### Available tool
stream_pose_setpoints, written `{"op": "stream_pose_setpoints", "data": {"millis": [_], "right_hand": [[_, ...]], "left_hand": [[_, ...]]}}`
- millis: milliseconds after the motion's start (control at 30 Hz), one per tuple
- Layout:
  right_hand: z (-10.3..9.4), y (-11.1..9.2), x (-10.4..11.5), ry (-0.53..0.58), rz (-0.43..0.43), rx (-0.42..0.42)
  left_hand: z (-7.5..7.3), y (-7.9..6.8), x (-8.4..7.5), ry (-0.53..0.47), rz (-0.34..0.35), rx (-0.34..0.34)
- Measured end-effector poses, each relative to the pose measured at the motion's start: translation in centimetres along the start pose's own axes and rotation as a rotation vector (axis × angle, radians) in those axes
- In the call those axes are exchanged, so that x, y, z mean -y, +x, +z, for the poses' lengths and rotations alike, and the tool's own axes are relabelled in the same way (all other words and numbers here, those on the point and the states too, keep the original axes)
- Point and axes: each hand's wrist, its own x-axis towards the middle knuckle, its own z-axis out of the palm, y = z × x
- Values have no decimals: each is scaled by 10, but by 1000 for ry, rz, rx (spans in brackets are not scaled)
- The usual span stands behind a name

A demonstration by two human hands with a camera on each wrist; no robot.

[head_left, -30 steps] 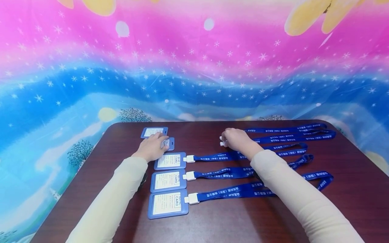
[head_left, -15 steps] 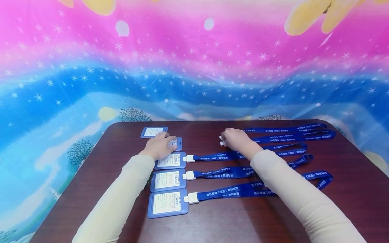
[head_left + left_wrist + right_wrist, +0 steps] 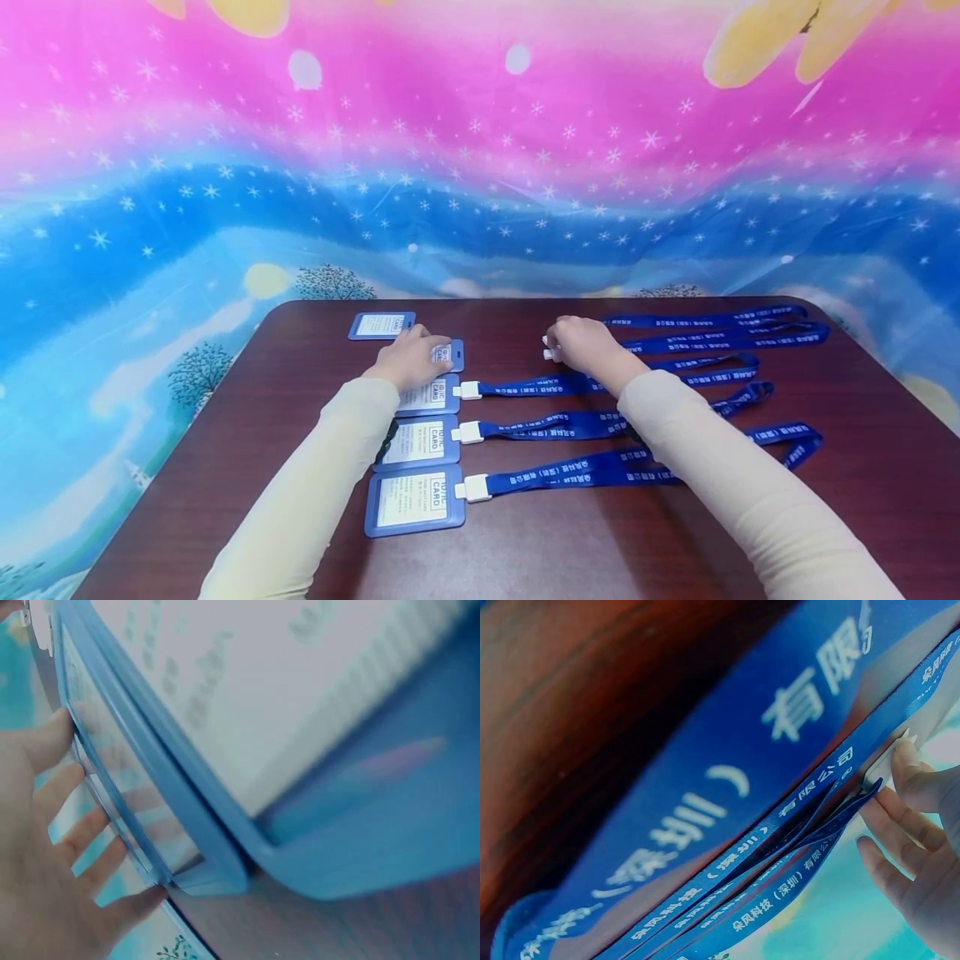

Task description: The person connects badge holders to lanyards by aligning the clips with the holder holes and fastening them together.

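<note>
1. The left hand (image 3: 411, 358) is laid palm-down over a loose card holder (image 3: 458, 356). In the left wrist view its fingers are spread and rather straight, and the fingertips touch the holder; they are not curled around it.
2. The right hand (image 3: 588, 343) is bent forward and down, with the thumb against the finger. In the right wrist view it pinches a white clip (image 3: 879, 766), while its lower fingers hang apart, loosely bent.
3. Both arms reach forward in pale sleeves, the left sleeve (image 3: 303, 492) and the right sleeve (image 3: 738, 492).
4. The loose holder lies under the left hand, and its slotted end points toward the right hand. Between this end and the pinched clip there is a gap, so the two are apart.
5. Beyond the left hand lies another card holder without lanyard, the far holder (image 3: 378, 326).
6. Nearer to the person there are three holders in a column, the nearest holder (image 3: 414, 504) among them. Each is joined by a white clip to a blue lanyard, and the nearest lanyard (image 3: 570, 473) passes below the right forearm.
7. Two far lanyards (image 3: 720, 320) stretch rightward from behind the right hand.
8. Everything lies on a dark reddish table (image 3: 225, 450), before a colourful snowflake backdrop (image 3: 480, 167).
</note>
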Motion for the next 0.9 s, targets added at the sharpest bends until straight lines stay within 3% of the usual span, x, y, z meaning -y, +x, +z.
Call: {"op": "stream_pose_setpoints", "data": {"millis": [267,433,900], "right_hand": [[0,-7,-2,23,0,7],[0,-10,0,33,-34,4],[1,-2,16,18,-119,-13]], "left_hand": [[-3,4,-12,29,-41,-10],[-4,5,-11,38,-60,-36],[2,6,-13,97,-34,-54]]}}
